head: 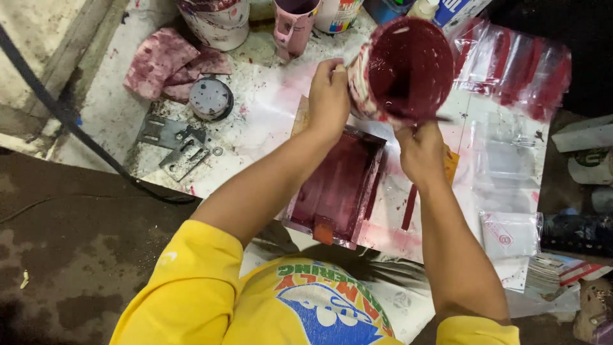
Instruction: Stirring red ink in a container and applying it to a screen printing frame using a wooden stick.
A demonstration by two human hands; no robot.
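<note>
Left hand (329, 96) grips the side of a tilted paint can (401, 67), upper centre of frame, its inside coated dark red. Right hand (418, 150) closed on a thin stick (421, 118) reaching into the can's mouth; tip hidden in paint. Below, a rectangular screen frame (335, 188), maroon-stained, partly covered by the left forearm. Surface (115, 108) pale, paint-spattered. Stained rag (169, 64) upper left; clear plastic bags (511, 70), smeared red, upper right.
</note>
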